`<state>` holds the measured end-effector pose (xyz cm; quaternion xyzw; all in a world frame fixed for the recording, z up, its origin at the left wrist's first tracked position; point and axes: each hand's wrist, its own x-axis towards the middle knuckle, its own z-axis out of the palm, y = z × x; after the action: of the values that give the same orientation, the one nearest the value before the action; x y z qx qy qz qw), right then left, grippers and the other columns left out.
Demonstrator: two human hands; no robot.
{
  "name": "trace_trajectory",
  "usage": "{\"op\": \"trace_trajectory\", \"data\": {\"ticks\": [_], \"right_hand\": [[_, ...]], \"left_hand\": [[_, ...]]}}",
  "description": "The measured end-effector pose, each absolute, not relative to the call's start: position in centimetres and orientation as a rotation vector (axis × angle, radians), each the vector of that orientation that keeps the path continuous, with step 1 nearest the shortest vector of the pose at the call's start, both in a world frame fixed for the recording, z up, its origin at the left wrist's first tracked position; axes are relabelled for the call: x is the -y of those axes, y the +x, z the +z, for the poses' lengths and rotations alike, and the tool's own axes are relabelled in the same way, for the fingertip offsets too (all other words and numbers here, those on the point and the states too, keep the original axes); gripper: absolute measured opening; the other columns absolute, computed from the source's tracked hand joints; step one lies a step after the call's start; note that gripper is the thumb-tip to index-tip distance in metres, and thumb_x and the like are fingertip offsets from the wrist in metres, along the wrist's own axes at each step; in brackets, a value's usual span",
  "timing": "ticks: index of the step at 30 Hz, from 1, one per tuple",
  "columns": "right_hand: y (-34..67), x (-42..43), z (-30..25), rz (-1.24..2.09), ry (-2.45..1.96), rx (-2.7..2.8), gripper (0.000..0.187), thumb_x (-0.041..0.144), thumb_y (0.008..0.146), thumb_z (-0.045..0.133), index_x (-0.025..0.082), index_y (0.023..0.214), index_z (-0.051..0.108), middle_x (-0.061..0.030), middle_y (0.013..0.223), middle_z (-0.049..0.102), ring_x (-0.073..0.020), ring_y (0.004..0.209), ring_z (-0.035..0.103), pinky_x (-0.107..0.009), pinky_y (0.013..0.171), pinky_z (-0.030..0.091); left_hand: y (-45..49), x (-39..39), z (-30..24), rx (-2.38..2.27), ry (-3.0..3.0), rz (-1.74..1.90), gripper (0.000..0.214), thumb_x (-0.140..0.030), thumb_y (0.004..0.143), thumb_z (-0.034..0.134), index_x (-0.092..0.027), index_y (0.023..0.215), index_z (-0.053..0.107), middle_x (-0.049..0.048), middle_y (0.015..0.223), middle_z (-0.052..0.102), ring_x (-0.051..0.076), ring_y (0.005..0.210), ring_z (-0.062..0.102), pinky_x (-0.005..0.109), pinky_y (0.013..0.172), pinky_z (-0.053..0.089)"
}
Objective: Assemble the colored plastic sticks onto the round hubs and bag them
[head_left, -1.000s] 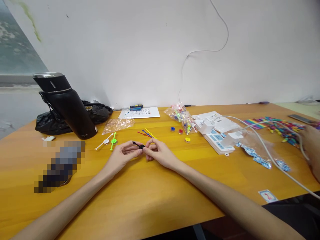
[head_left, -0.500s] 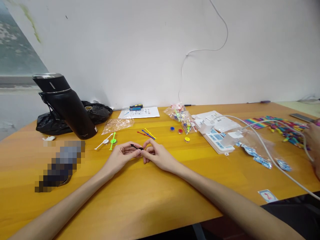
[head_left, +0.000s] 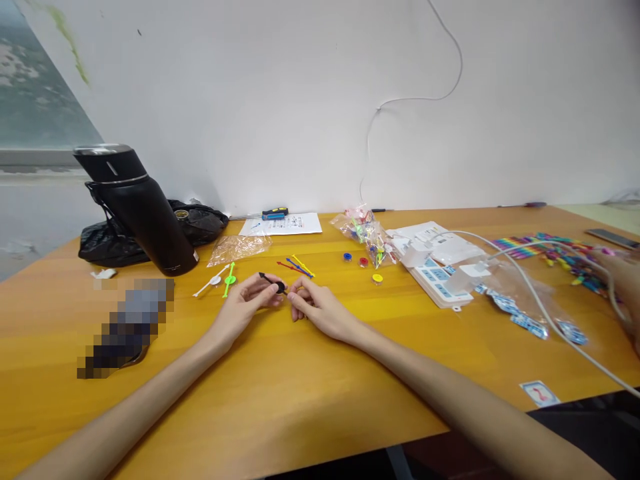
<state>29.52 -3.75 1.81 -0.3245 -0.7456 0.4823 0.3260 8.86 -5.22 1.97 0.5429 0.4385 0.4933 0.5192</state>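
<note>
Between thumb and fingers, my left hand (head_left: 243, 305) pinches a black arrow spinner (head_left: 280, 287), its pointed tip aimed up and left, with a round disc near its middle. My right hand (head_left: 323, 310) has its fingers curled together at the spinner's tail end, seemingly pinching it. Just beyond my hands lie loose red (head_left: 297, 268), blue (head_left: 301, 267) and yellow (head_left: 303, 265) arrows. To the left are a white arrow spinner (head_left: 215, 281) and a green one (head_left: 230, 280) with discs fitted. A blue disc (head_left: 347, 257), a red disc (head_left: 363, 262) and a yellow disc (head_left: 377, 279) lie to the right.
A black bottle (head_left: 150, 213) stands left by a black plastic bag (head_left: 113, 243). Clear bags (head_left: 367, 233), a power strip (head_left: 440, 287) and a white cable (head_left: 530, 287) occupy the right. Another person's hand (head_left: 623, 280) is near colourful pieces (head_left: 575, 257) at the far right.
My hands have drawn slightly apart, and the black spinner's disc now shows more plainly in my left fingers. The view has shifted a little. The other person's hand has moved left.
</note>
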Motion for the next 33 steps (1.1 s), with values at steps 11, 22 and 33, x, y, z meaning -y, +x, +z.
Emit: {"op": "trace_trajectory", "data": {"ticks": [11, 22, 33], "right_hand": [[29.73, 3.97, 2.3, 1.125, -0.883, 2.173, 0.028, 0.038, 0.105, 0.046, 0.019, 0.091, 0.062, -0.0015, 0.079, 0.07, -0.0143, 0.072, 0.061, -0.025, 0.07, 0.043], [29.74, 3.87, 2.23, 1.131, -0.883, 2.181, 0.027, 0.037, 0.104, 0.047, 0.018, 0.093, 0.063, -0.0014, 0.079, 0.07, -0.014, 0.071, 0.06, -0.025, 0.07, 0.043], [29.74, 3.97, 2.57, 1.127, -0.903, 2.201, 0.028, 0.038, 0.104, 0.047, 0.018, 0.092, 0.063, -0.002, 0.08, 0.071, -0.0147, 0.072, 0.061, -0.025, 0.069, 0.042]], "left_hand": [[8.06, 5.0, 2.06, -0.971, 1.232, 1.25, 0.029, -0.047, 0.094, 0.065, -0.022, 0.11, 0.066, 0.0024, 0.1, 0.064, 0.014, 0.082, 0.061, 0.023, 0.07, 0.056], [8.32, 4.87, 1.79, -0.961, 1.254, 1.232, 0.03, -0.046, 0.09, 0.07, -0.019, 0.104, 0.069, 0.0002, 0.094, 0.059, 0.012, 0.079, 0.063, 0.021, 0.07, 0.058], [8.17, 4.92, 1.71, -0.997, 1.145, 1.207, 0.043, -0.043, 0.084, 0.076, -0.019, 0.118, 0.066, 0.0068, 0.114, 0.072, 0.023, 0.1, 0.074, 0.037, 0.101, 0.055]]}}
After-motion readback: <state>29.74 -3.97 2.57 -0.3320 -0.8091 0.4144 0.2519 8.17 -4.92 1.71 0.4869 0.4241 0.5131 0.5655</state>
